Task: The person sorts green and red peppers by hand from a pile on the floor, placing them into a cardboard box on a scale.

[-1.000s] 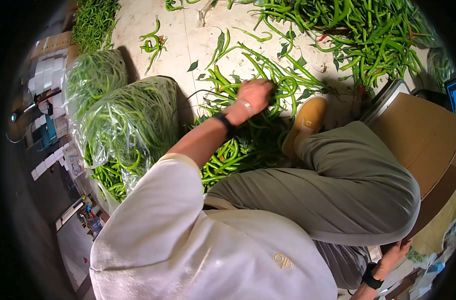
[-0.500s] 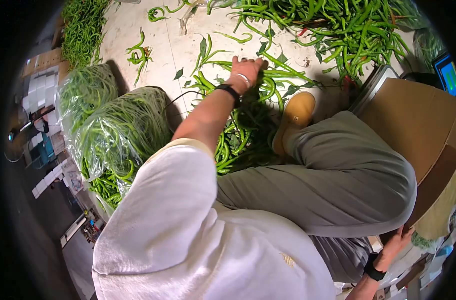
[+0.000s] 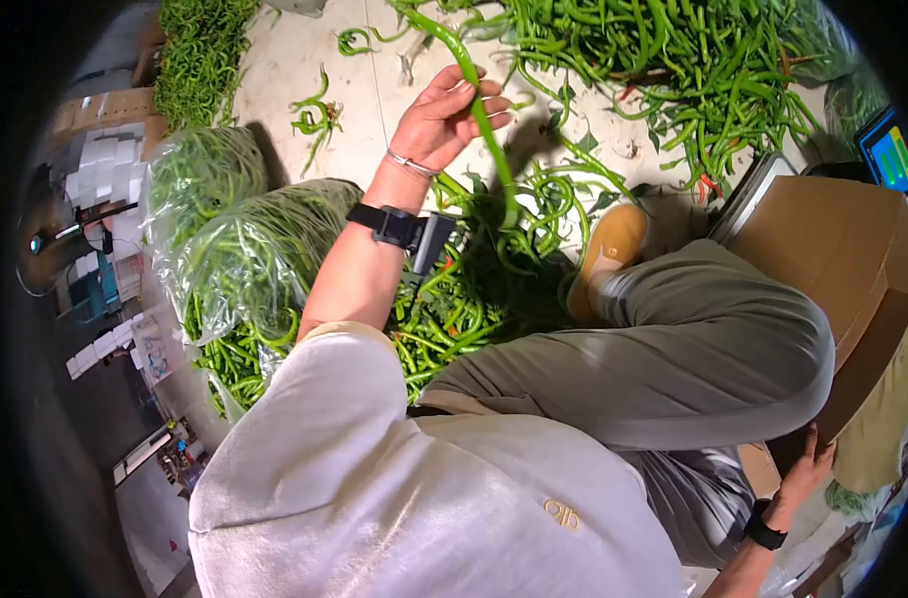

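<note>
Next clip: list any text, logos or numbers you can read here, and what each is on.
"alo" (uncertain): small gold emblem on the white shirt.
Scale display: lit green and yellow, figures too blurred.
White papers at far left: too small to read.
Cardboard box: no print visible.
Green pepper in the left hand: no label.

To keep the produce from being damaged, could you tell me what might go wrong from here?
The long green pepper is held loosely in the left hand, so it could slip and fall. The tan shoe is planted against the loose peppers on the floor; shifting the foot might crush some. The right hand only rests on the cardboard box, so balance may be unsteady.
</note>
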The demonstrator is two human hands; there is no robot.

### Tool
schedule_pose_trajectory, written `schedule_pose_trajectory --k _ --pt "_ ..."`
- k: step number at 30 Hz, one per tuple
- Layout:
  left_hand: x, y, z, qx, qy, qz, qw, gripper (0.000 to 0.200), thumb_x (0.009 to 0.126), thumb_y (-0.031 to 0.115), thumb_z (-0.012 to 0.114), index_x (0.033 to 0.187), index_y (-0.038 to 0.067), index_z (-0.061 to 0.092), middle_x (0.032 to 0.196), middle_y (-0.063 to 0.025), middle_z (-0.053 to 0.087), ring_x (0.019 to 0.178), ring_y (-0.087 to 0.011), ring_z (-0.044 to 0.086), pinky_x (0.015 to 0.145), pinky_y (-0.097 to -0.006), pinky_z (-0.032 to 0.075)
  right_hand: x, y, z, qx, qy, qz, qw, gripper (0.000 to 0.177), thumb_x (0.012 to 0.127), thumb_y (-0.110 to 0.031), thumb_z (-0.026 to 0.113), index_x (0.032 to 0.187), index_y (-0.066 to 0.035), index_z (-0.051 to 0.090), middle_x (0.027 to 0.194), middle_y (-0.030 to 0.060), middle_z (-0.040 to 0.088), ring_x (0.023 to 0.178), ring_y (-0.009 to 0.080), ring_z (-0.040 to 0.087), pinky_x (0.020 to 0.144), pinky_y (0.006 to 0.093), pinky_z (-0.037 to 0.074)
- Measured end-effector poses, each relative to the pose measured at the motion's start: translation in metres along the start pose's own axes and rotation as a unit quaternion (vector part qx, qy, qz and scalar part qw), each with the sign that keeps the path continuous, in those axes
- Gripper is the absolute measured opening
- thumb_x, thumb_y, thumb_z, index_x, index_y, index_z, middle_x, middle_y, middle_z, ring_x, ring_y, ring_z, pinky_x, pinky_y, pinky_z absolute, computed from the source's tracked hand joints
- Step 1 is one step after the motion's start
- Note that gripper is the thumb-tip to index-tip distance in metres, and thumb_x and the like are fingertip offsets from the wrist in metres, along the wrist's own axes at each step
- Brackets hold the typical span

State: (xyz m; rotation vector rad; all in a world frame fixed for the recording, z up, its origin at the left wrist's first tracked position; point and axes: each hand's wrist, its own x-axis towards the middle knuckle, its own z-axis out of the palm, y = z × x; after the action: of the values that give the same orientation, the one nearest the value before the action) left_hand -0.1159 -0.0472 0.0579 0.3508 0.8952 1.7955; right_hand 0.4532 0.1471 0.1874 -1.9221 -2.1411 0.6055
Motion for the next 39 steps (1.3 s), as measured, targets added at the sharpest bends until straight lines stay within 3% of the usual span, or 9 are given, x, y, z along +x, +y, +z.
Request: schedule_pose_trajectory --k 4,11,17,19,24,31,32,35,39 --pt "0.030 0.025 0.068 -0.085 -0.156 0.028 0.984 0.024 0.091 0.013 0.045 0.114 0.004 0.047 0.115 -0.0126 0.048 0.105 -0.0261 0.048 0.094 -0.0491 0.041 -0.001 0.017 -0.001 -0.121 0.026 0.055 0.991 0.050 0.085 -0.030 0.054 0.118 0.007 0.047 0.114 0.0213 0.054 0.105 0.0316 0.050 0.093 0.0346 0.034" --pt "0.069 0.018 0.195 -0.196 -0.304 0.017 0.932 0.029 0.091 0.018 0.044 0.118 0.008 0.046 0.125 -0.0143 0.045 0.111 -0.0305 0.047 0.093 -0.0545 0.038 -0.007 0.013 0.001 0.059 0.044 0.003 0.997 0.030 0.085 -0.020 0.054 0.106 0.002 0.054 0.101 0.0165 0.060 0.094 0.0287 0.056 0.083 0.0344 0.040" --pt "0.052 0.036 0.240 -0.137 -0.416 -0.091 0.894 0.027 0.089 0.010 0.047 0.116 0.007 0.047 0.115 -0.0209 0.052 0.101 -0.0357 0.055 0.084 -0.0525 0.046 -0.017 0.014 -0.004 -0.054 0.073 0.007 0.996 0.036 0.084 -0.024 0.053 0.108 0.003 0.050 0.097 0.0250 0.056 0.094 0.0410 0.051 0.079 0.0433 0.040" --pt "0.046 0.045 0.245 0.024 -0.334 -0.106 0.936 0.026 0.087 0.010 0.051 0.112 0.005 0.048 0.109 -0.0191 0.055 0.096 -0.0330 0.058 0.082 -0.0487 0.049 -0.020 0.020 0.000 -0.077 0.090 -0.006 0.993 0.038 0.084 -0.024 0.052 0.111 0.003 0.049 0.099 0.0249 0.056 0.095 0.0409 0.051 0.080 0.0433 0.040" --pt "0.028 0.055 0.256 0.074 -0.318 -0.067 0.943 0.024 0.083 0.006 0.056 0.106 0.006 0.049 0.098 -0.0144 0.060 0.088 -0.0276 0.062 0.075 -0.0432 0.053 -0.021 0.038 0.009 -0.038 0.108 -0.026 0.993 0.041 0.084 -0.026 0.051 0.112 0.003 0.048 0.101 0.0254 0.056 0.095 0.0406 0.051 0.081 0.0436 0.040" --pt "0.033 0.044 0.398 0.146 -0.367 0.003 0.919 0.025 0.085 0.015 0.055 0.104 0.000 0.050 0.095 -0.0122 0.059 0.087 -0.0252 0.060 0.070 -0.0402 0.054 -0.041 0.020 0.003 -0.003 0.151 -0.070 0.986 0.028 0.081 -0.021 0.053 0.098 0.000 0.052 0.084 0.0256 0.059 0.081 0.0425 0.056 0.069 0.0469 0.045" --pt "-0.001 0.040 0.437 0.128 -0.274 -0.036 0.952 0.010 0.089 0.012 0.050 0.091 0.002 0.050 0.087 -0.0093 0.058 0.082 -0.0203 0.061 0.061 -0.0248 0.052 -0.042 0.019 0.004 0.000 0.159 -0.059 0.986 0.027 0.080 -0.022 0.053 0.098 -0.001 0.052 0.084 0.0257 0.059 0.081 0.0425 0.055 0.070 0.0472 0.045" --pt "0.008 0.002 0.484 0.130 -0.361 -0.090 0.919 0.009 0.090 0.010 0.047 0.092 0.002 0.049 0.088 -0.0100 0.056 0.086 -0.0223 0.060 0.062 -0.0287 0.054 -0.041 0.025 0.005 0.015 0.148 -0.017 0.989 0.026 0.079 -0.022 0.053 0.097 -0.003 0.053 0.084 0.0257 0.059 0.083 0.0427 0.055 0.072 0.0480 0.044" --pt "0.048 -0.075 0.481 0.443 -0.281 -0.110 0.844 0.029 0.085 0.016 0.056 0.108 0.000 0.050 0.101 -0.0092 0.058 0.091 -0.0223 0.058 0.073 -0.0391 0.052 -0.042 0.028 0.004 0.018 0.138 -0.005 0.990 0.026 0.080 -0.024 0.051 0.096 -0.003 0.053 0.086 0.0257 0.059 0.085 0.0425 0.054 0.075 0.0487 0.043"
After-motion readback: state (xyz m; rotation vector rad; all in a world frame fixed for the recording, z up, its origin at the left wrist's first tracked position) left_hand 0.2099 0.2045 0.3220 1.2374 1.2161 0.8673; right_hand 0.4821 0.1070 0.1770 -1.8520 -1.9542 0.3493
